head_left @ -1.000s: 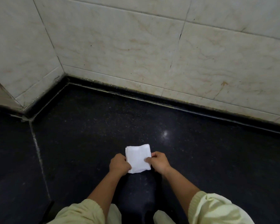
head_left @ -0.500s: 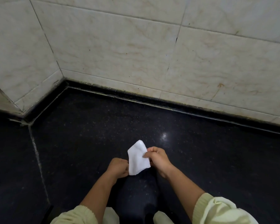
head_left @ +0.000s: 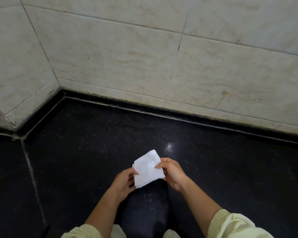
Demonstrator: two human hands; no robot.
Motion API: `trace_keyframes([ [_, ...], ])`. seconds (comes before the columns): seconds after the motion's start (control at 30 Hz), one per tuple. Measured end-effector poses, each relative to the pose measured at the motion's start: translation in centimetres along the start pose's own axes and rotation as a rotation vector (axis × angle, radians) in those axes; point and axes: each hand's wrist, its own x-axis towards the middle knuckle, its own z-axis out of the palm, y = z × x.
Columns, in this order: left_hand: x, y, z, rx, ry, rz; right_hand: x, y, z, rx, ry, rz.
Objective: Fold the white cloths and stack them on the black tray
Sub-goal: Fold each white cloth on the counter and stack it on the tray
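Head view, black speckled surface, cream wall tiles, white cloth

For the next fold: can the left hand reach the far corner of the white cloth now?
Probably yes: the left hand holds the white cloth at its left edge; nothing covers the far corner.
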Motion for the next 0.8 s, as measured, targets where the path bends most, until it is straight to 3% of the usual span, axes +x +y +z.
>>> trace_keyframes([
  [0.43, -0.1, 0.7, 4.1, 0.283, -0.166, 0.023, -3.6, 0.5, -5.6, -0.009, 0.198, -0.018],
  [0.8, -2.0, -2.7, 15.6, 0.452, -0.346, 0.051, -10.4, 1.0, -16.3, 0.165, 0.372, -0.101],
])
